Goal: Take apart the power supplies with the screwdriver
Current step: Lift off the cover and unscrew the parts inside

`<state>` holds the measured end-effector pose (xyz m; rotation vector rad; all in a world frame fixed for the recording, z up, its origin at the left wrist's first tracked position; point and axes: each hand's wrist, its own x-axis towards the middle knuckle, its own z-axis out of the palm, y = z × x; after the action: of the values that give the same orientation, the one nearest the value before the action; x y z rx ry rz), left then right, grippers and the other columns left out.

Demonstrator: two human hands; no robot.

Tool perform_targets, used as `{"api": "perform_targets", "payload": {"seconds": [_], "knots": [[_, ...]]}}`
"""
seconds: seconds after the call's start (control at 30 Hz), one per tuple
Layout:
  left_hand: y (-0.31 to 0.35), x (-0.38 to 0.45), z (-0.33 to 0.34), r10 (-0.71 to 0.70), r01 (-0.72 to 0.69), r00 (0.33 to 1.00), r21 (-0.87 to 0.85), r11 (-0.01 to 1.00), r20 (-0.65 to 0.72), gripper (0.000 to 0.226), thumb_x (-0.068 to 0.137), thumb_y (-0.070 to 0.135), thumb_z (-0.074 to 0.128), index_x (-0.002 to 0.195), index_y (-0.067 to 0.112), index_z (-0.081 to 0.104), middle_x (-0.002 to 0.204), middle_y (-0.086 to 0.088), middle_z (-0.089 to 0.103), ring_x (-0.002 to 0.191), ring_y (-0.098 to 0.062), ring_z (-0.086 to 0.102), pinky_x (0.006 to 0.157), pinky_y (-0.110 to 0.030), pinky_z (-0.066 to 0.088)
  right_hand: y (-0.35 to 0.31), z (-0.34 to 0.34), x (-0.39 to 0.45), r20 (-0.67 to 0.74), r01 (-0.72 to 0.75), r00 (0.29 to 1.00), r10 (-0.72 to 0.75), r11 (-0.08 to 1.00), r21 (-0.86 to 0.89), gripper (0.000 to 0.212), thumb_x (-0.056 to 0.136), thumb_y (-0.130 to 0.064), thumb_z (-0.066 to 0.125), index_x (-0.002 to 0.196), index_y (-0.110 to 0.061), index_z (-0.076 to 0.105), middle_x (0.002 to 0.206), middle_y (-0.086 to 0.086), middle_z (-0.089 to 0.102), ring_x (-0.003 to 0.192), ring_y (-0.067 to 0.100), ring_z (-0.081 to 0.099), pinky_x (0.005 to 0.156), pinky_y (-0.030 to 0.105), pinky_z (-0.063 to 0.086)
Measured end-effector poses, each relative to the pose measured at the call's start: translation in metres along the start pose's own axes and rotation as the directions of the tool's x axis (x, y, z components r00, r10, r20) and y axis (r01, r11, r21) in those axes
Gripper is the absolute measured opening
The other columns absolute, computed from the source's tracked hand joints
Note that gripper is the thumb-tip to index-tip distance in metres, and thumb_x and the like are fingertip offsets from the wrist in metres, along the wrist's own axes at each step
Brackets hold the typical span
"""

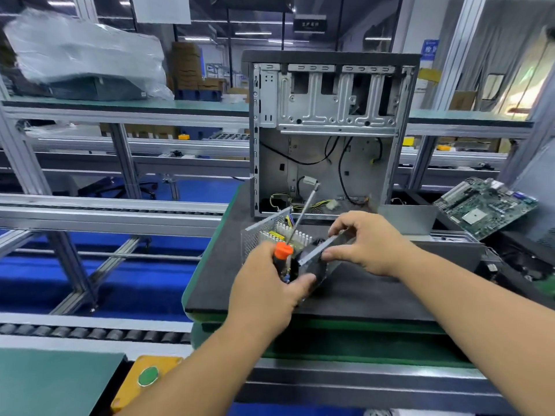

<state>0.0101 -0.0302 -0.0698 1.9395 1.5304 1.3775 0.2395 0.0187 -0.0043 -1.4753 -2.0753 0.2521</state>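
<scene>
An opened power supply (270,235) sits on the black mat, its mesh metal wall and white heat-sink fins showing. My left hand (264,286) grips a screwdriver with an orange collar (283,250); its long shaft points up and away. The same hand's thumb presses the dark side of the supply's housing. My right hand (366,244) pinches a grey metal cover panel (321,249) at the supply's right side, tilted up off the box.
An open, stripped computer case (327,130) stands upright behind the supply, loose cables inside. A green motherboard (483,205) lies at the right, a grey metal plate (408,219) beside the case. Roller conveyor rails run left; a green push button (147,376) sits at the near edge.
</scene>
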Motion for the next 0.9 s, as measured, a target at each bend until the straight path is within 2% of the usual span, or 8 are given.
{"api": "perform_targets", "payload": {"seconds": [0.17,0.27,0.37,0.5,0.63,0.73,0.8,0.9], "knots": [[-0.035,0.038,-0.027,-0.149,0.153,0.986,0.048,0.987,-0.079,0.041,0.078,0.03,0.084,0.09,0.042,0.047,0.082,0.015,0.064,0.075,-0.006,0.06,0.063,-0.026,0.039,-0.037,0.04,-0.005,-0.156,-0.008,0.988,-0.008,0.994,-0.105,0.028,0.085,-0.058,0.076,0.089,-0.031,0.069,0.083,-0.018,0.062,0.079,0.005,0.057,0.066,0.027,0.044],[-0.055,0.06,-0.047,-0.229,0.233,0.968,0.028,0.972,-0.106,0.033,0.083,0.025,0.08,0.096,0.032,0.051,0.083,0.008,0.063,0.079,-0.013,0.06,0.06,-0.027,0.039,-0.05,0.042,0.001,-0.031,0.012,1.0,-0.005,0.971,0.237,0.011,0.098,-0.029,0.067,0.094,-0.024,0.076,0.078,-0.006,0.072,0.071,0.01,0.069,0.065,0.029,0.06],[-0.058,0.072,-0.057,-0.206,0.212,0.965,0.021,0.977,-0.165,0.021,0.09,0.026,0.071,0.088,0.027,0.05,0.078,0.004,0.061,0.073,-0.019,0.058,0.059,-0.031,0.038,-0.04,0.036,0.013,0.028,-0.185,0.977,0.21,0.786,0.59,0.02,0.102,-0.003,0.056,0.098,-0.012,0.073,0.087,0.016,0.072,0.067,0.019,0.069,0.065,0.036,0.065],[-0.032,0.083,-0.059,-0.027,0.035,0.971,0.028,0.999,-0.237,0.019,0.097,0.028,0.06,0.087,0.028,0.043,0.074,0.003,0.054,0.066,-0.019,0.052,0.055,-0.034,0.036,-0.014,0.047,0.021,0.161,-0.247,0.967,0.196,0.87,0.426,0.009,0.1,-0.005,0.065,0.099,-0.011,0.071,0.081,0.012,0.067,0.066,0.019,0.065,0.061,0.036,0.063],[-0.001,0.102,-0.05,0.089,-0.075,0.993,0.17,0.983,-0.075,0.014,0.099,0.031,0.055,0.102,0.032,0.041,0.078,0.006,0.058,0.068,-0.015,0.055,0.055,-0.032,0.036,-0.007,0.062,0.026,0.103,-0.132,0.989,0.102,0.926,0.353,0.014,0.093,-0.01,0.076,0.089,-0.021,0.068,0.073,0.004,0.063,0.058,0.014,0.061,0.051,0.037,0.06],[0.01,0.113,-0.041,-0.022,0.015,0.996,0.075,0.997,0.09,0.013,0.096,0.028,0.053,0.11,0.027,0.051,0.084,0.004,0.071,0.078,-0.021,0.066,0.064,-0.037,0.05,-0.004,0.067,0.026,0.08,-0.099,0.994,0.078,0.949,0.301,0.021,0.091,-0.011,0.078,0.08,-0.025,0.066,0.07,-0.002,0.068,0.055,0.013,0.059,0.052,0.04,0.058],[0.013,0.115,-0.035,-0.119,0.138,0.975,-0.088,0.987,0.188,0.007,0.093,0.021,0.052,0.099,0.019,0.055,0.077,0.0,0.077,0.078,-0.026,0.071,0.067,-0.038,0.054,-0.001,0.068,0.022,0.083,-0.086,0.994,0.065,0.953,0.292,0.024,0.092,-0.012,0.077,0.079,-0.028,0.066,0.067,-0.01,0.069,0.053,0.003,0.057,0.053,0.033,0.055],[0.009,0.113,-0.028,-0.134,0.172,0.95,-0.115,0.978,0.282,0.008,0.087,0.025,0.049,0.083,0.018,0.05,0.074,-0.002,0.077,0.068,-0.027,0.062,0.065,-0.042,0.048,0.007,0.066,0.012,0.083,-0.065,0.996,0.038,0.939,0.337,0.02,0.093,-0.011,0.074,0.085,-0.029,0.072,0.073,-0.004,0.073,0.06,0.005,0.062,0.06,0.031,0.058]]}}
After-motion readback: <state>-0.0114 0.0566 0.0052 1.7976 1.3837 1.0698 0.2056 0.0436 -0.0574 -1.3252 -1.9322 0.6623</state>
